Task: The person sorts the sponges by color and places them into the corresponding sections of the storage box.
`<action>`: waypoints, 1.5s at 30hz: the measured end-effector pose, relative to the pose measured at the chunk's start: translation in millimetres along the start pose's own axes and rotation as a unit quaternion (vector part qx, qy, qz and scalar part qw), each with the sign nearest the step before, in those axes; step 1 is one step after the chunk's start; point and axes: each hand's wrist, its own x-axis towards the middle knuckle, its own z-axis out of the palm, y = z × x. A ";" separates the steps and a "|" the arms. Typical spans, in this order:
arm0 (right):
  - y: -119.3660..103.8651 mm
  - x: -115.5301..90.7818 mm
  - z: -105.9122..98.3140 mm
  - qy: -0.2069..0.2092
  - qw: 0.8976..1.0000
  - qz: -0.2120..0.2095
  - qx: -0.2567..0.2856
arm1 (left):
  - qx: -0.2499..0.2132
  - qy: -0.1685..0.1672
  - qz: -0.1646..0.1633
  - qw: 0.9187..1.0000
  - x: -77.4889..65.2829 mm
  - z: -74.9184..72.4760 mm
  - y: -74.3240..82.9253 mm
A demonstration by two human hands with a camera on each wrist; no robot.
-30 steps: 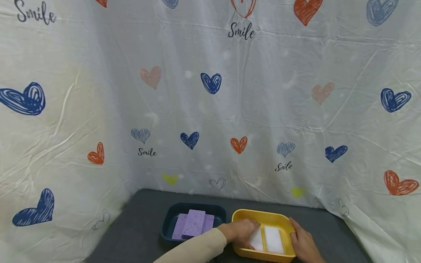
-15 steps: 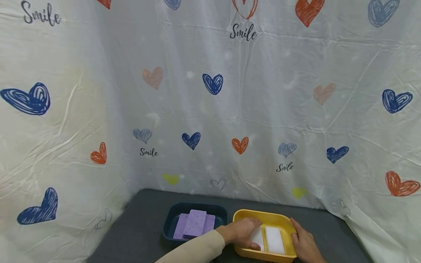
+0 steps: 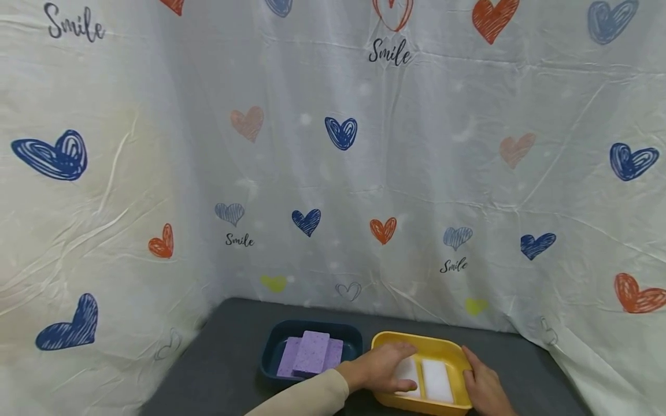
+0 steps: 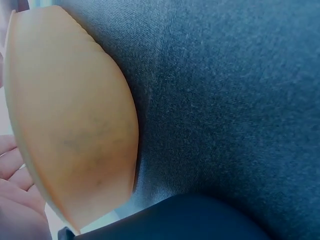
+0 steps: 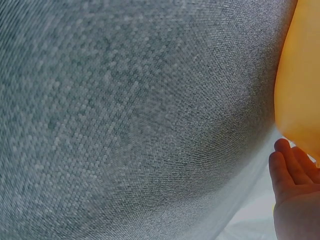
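A yellow tray [image 3: 429,345] holds two white rectangular sponges lying side by side, with a narrow yellow strip showing between them. My left hand [image 3: 384,370] reaches over its left side, fingers and thumb spread apart, covering part of the left white sponge [image 3: 409,368]. The right white sponge [image 3: 438,381] is in plain sight. My right hand [image 3: 486,384] grips the tray's right edge, thumb at the rim. In the right wrist view, its fingers [image 5: 295,170] lie along the yellow outer wall [image 5: 302,85]. The left wrist view shows mostly the tray's outside [image 4: 75,110].
A dark blue tray [image 3: 266,353] stands just left of the yellow one, with several speckled purple sponges [image 3: 311,353] stacked in it. Both trays rest on a dark grey tabletop [image 3: 218,358]. A white curtain with printed hearts [image 3: 406,173] hangs behind and at the sides.
My left hand has loosened from the left white sponge, its thumb and fingers now wider apart. The right hand keeps its grip on the tray's edge. The head view has shifted slightly.
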 end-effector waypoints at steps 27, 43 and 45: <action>2.2 1.0 -4.9 -0.023 0.999 -0.019 0.013 | -0.037 0.030 0.098 0.994 -63.8 -20.6 23.6; 3.5 1.7 -3.5 -0.014 1.000 -0.020 0.010 | -0.201 -0.040 -0.013 0.979 -98.4 -18.3 32.1; 3.4 2.0 -3.5 -0.015 1.000 -0.019 0.011 | -0.215 -0.042 -0.019 0.976 -102.6 -16.9 32.1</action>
